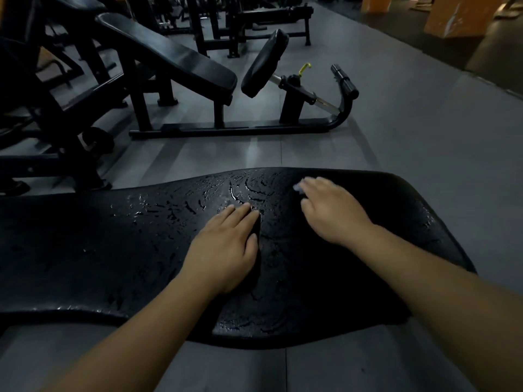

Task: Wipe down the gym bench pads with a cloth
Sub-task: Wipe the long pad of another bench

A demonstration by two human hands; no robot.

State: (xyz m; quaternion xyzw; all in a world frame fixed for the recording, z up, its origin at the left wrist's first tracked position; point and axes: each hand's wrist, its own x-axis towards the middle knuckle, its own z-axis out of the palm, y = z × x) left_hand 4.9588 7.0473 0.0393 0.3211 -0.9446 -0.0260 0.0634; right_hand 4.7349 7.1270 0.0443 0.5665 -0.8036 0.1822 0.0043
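A wide black bench pad lies across the view, beaded with water drops on its left and far parts. My left hand lies flat on the pad's middle with its fingers straight. A dark fold that looks like a black cloth runs along that hand's thumb side; how far the cloth spreads is hard to tell against the pad. My right hand is blurred, palm down and fingers spread on the dull, drop-free right part of the pad. A small pale patch shows at its fingertips.
An inclined black bench with a smaller angled pad stands on the grey floor beyond the pad. More dark machine frames crowd the left side. Orange pillars stand at the far right. Open floor lies on the right.
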